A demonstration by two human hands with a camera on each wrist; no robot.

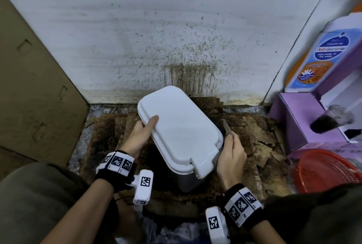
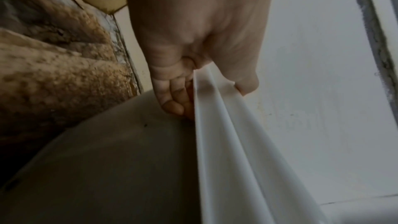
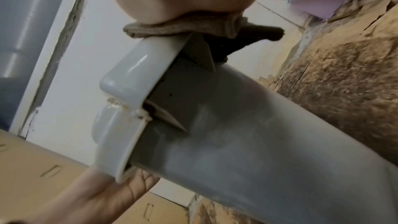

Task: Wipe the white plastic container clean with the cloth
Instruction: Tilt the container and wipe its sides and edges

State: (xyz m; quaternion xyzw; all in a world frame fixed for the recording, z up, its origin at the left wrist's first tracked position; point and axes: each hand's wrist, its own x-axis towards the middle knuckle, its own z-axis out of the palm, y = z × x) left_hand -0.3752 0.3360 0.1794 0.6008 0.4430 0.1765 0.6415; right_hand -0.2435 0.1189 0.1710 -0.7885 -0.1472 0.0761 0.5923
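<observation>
Beside the stained wall [image 1: 176,28], the left hand [image 1: 140,132] grips the white plastic container [image 1: 180,126] by its lid edge; the right hand [image 1: 231,155] presses the cloth [image 3: 183,25] against its side, fingers curled round the cloth.

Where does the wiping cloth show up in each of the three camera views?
Head: the cloth is a dark strip right of centre, between the white container and the right hand.
Left wrist: not in it.
Right wrist: top centre, pressed under the hand onto the container's lid edge.
Shared landmark: the lid rim, seen in all three.
</observation>
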